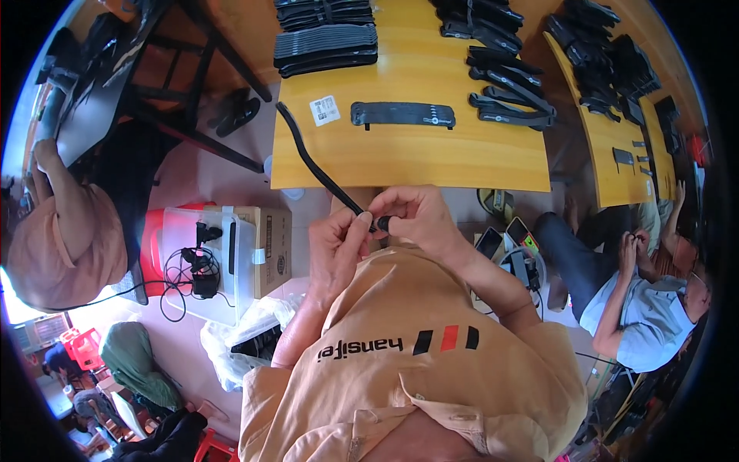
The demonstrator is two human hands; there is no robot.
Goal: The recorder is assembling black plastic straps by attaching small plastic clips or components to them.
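Between my two hands, in front of my belly, is a long narrow black strap (317, 171). Its free length curves up and left over the table's near edge. My left hand (337, 248) pinches the strap close to one end. The fingers of my right hand (419, 219) are closed on the same end, where a short dark piece (382, 223) shows; the fingertips hide its details. Just beyond my hands, a flat black band (402, 115) with pale markings lies across the yellow table (346, 158). To its left is a white printed label (324, 111).
Stacked black bands (326, 48) lie at the table's back left, with more bundled bands (508, 92) along its right side. A cardboard box (271, 250) and a clear plastic bin (240, 266) stand at my left. Co-workers sit on both sides; a second table (616, 173) is at right.
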